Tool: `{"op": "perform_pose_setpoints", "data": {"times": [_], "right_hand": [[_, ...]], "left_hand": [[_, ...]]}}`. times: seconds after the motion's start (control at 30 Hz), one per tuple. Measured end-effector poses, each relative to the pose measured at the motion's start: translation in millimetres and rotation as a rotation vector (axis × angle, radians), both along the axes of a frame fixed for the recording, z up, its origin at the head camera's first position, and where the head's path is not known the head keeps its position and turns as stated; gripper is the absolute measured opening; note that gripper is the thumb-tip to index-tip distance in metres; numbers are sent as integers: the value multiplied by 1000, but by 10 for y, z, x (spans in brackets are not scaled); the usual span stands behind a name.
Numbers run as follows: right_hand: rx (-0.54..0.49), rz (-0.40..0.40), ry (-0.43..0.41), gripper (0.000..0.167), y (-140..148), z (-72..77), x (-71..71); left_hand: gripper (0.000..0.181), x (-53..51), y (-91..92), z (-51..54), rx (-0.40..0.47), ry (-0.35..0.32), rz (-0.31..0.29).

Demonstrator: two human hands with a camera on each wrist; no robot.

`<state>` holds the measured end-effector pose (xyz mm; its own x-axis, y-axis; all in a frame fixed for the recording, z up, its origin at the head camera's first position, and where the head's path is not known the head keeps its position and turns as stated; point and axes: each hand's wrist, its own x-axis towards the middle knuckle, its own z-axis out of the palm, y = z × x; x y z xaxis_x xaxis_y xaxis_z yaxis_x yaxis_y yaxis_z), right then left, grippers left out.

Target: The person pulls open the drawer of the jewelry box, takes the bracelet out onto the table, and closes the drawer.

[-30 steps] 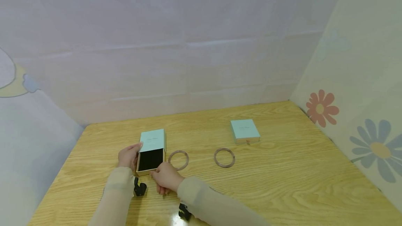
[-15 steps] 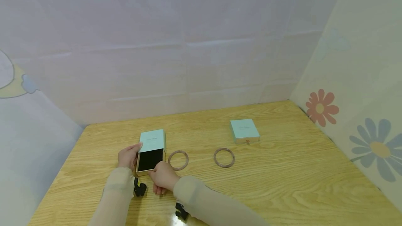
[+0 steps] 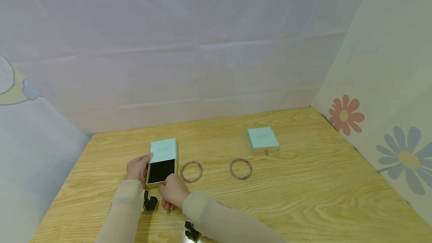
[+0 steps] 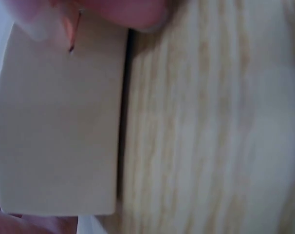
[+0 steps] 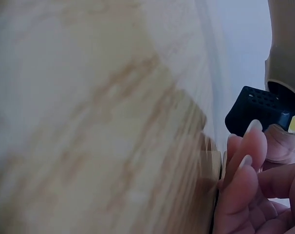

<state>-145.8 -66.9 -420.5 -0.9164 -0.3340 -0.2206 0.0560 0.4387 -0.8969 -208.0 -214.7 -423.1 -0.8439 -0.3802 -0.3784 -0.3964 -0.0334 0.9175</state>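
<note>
A pale blue drawer-style gift box (image 3: pixel 163 150) lies at the left of the table in the head view, its drawer (image 3: pixel 152 185) pulled partly out and showing a black lining. My left hand (image 3: pixel 136 168) grips the box along its left side. At the drawer's front is my right hand (image 3: pixel 174 190), fingers curled. Close up in the left wrist view, right fingertips (image 4: pixel 133 10) pinch a thin pinkish ribbon pull (image 4: pixel 74 30) on the cream drawer front (image 4: pixel 60 126). Two mauve bangles lie to the right: one bangle (image 3: pixel 191 181) near the box, another bangle (image 3: pixel 241 178) farther off.
A second pale blue box (image 3: pixel 263 138), with its drawer in, stands at the back right of the wooden table (image 3: pixel 303 183). Pale cloth walls (image 3: pixel 202 66) rise behind and beside the table. Black wrist cameras (image 3: pixel 150 202) hang below both wrists.
My right hand has shifted slightly left along the drawer's front. The left hand, both boxes and the bangles look unmoved, and the drawer stays out about as far.
</note>
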Motion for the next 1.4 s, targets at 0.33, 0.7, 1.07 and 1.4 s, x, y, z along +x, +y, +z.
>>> {"op": "perform_pose_setpoints", "data": {"times": [0.33, 0.7, 1.07, 1.4], "right_hand": [[4, -2, -4, 45, -16, -10, 0], [-16, 6, -21, 45, -8, -13, -30], [-31, 1, -15, 44, 1, -11, -47], [-23, -9, -13, 43, 3, -7, -68]], "left_hand": [[50, 17, -53, -5, 22, 25, 5], [56, 24, -17, 12, 33, -14, -30], [50, 53, -47, 47, 9, -23, -24], [54, 29, -35, 41, 13, -33, -40]]}}
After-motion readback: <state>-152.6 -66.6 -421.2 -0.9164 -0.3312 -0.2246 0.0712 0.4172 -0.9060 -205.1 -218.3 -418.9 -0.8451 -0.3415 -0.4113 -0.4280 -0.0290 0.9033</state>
